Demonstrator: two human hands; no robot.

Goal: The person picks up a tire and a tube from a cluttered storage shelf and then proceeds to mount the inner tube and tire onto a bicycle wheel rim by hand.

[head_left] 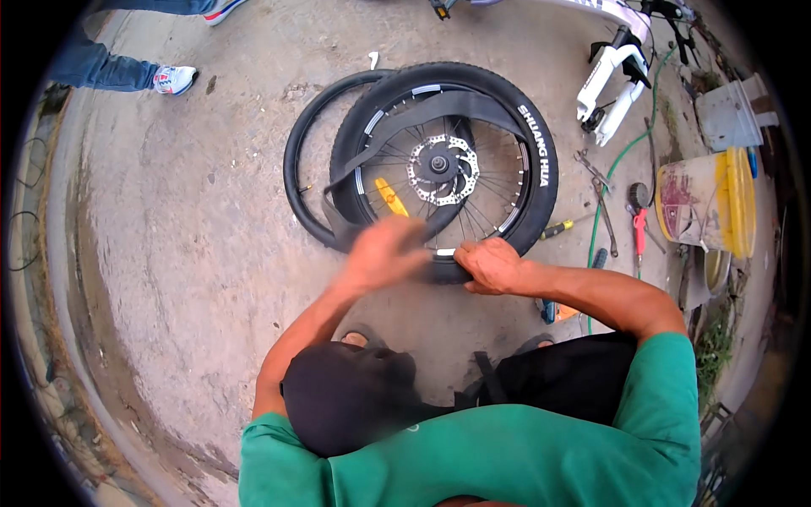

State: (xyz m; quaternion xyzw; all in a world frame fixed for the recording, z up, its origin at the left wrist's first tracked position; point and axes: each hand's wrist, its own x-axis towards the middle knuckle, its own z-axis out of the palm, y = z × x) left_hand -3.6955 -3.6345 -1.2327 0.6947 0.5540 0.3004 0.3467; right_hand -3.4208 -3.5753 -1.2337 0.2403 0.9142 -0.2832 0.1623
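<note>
A bicycle wheel with a black knobby tyre [541, 156] lies flat on the ground, its silver disc brake rotor [424, 160] facing up. At its near edge my right hand [494, 266] has its fingers closed around the tyre beside the rim. My left hand [384, 253], smeared by motion, is over the near left of the wheel; its fingers cannot be made out. A wide black rubber strip [452, 106] loops loosely across the spokes and over the left side. A black inner tube [293, 160] lies partly under the wheel. Among the spokes sits a yellow reflector [390, 196].
To the right lie a screwdriver [557, 228], wrenches [605, 211], a red-handled brush [639, 220] and a green hose [621, 156]. A yellow-rimmed bucket [688, 198] is beyond them. A bicycle's white fork [612, 84] stands far right; another person's shoe [175, 79] is far left.
</note>
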